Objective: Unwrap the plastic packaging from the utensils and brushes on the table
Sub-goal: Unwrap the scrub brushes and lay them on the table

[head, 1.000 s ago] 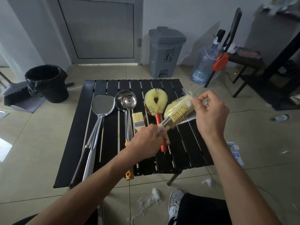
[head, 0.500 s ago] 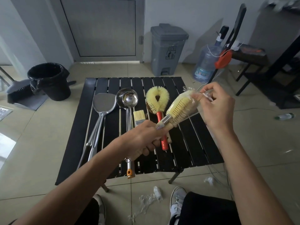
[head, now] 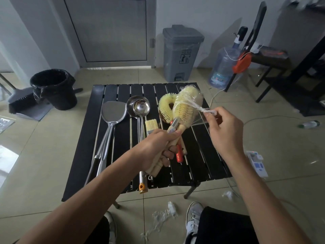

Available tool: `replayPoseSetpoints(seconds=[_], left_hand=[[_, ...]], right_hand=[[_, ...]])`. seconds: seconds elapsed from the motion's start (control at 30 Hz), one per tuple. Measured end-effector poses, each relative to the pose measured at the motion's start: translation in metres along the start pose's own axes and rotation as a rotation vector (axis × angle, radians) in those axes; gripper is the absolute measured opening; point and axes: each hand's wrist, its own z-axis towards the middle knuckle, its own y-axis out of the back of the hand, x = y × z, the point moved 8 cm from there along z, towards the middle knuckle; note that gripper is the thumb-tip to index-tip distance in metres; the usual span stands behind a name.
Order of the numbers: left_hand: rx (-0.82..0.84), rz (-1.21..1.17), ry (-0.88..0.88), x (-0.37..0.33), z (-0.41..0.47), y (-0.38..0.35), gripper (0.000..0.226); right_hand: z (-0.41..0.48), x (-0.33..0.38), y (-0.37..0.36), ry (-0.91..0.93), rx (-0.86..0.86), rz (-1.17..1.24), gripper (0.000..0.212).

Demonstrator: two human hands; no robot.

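The left hand [head: 154, 148] grips the wooden handle of the bottle brush [head: 186, 104], fingers [head: 166, 153] curled round it, holding it tilted up above the black slatted table [head: 86, 141]. The right hand [head: 225, 132] pinches a twisted strand of clear plastic wrap [head: 204, 110], stretched taut off the bristle head. The film looks thin, stretchy and clingy, likely to snag on stiff bristles. The light brush is best steadied by its rigid handle, and the wrap taken where it bunches
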Motion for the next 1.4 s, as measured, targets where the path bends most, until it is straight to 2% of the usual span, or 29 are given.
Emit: replayPoseSetpoints(seconds=[0.07,0.27,0.37,0.5,0.7,1.03,1.17,1.23,1.33,1.4], left_hand=[[0.048,-0.042,0.012,0.003,0.001,-0.004,0.029],[0.095,-0.113,0.015,0.003,0.005,-0.006,0.029],[0.104,-0.124,0.004,0.000,0.007,-0.002,0.029],[0.161,-0.144,0.011,-0.001,0.006,-0.003,0.029],[0.304,-0.143,0.040,0.003,0.003,-0.016,0.031],[0.391,-0.065,0.086,0.005,-0.002,-0.023,0.038],[0.372,-0.047,0.109,0.006,-0.002,-0.021,0.039],[0.342,-0.059,0.117,0.006,-0.003,-0.017,0.034],[0.282,-0.068,0.129,0.007,-0.003,-0.011,0.032],[0.256,-0.073,0.147,0.009,-0.003,-0.010,0.033]], right_hand=[[-0.001,-0.005,0.000,-0.066,-0.015,0.132,0.015],[-0.001,-0.026,-0.012,-0.451,-0.024,0.769,0.014],[-0.001,-0.030,-0.018,-0.525,0.023,0.947,0.015],[0.003,-0.035,-0.015,-0.447,0.106,0.811,0.016],[0.015,-0.042,0.002,-0.283,0.040,0.490,0.016],[0.023,-0.064,0.015,-0.325,-0.051,0.483,0.029],[0.022,-0.065,0.017,-0.375,-0.064,0.492,0.024],[0.022,-0.057,0.014,-0.348,0.011,0.529,0.021],[0.019,-0.038,0.009,-0.246,0.212,0.579,0.012],[0.015,-0.028,0.009,-0.176,0.305,0.571,0.018]])
